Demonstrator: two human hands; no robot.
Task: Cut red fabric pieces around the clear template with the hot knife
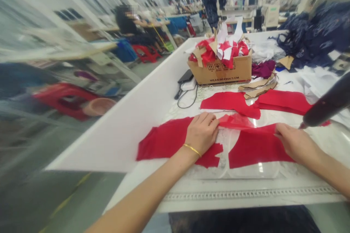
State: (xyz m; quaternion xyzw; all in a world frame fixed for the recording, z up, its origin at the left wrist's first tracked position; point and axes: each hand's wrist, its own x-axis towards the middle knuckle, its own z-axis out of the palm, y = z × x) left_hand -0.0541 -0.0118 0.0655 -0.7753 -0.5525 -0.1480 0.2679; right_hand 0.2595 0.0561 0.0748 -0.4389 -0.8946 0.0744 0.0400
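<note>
My left hand (202,133), with a gold bangle at the wrist, rests over a dark red cut fabric piece (164,140) on the left of the table. Its fingers are closed at the end of a sheer red strip (236,121); its fingertips are partly hidden. On the right, my right hand (296,142) pinches the upper edge of another red fabric panel (258,147). The strip stretches between the hands, along that panel's upper edge. Just beyond lie a red curved panel (226,102) and a small stack of red pieces (284,102).
A cardboard box (221,72) of red and white scraps stands at the back. Beside it are a black device (186,76) and a cable (188,106). A dark machine part (328,102) juts in near my right hand. A white side board (115,123) borders the table; a measuring tape (246,193) runs along its front.
</note>
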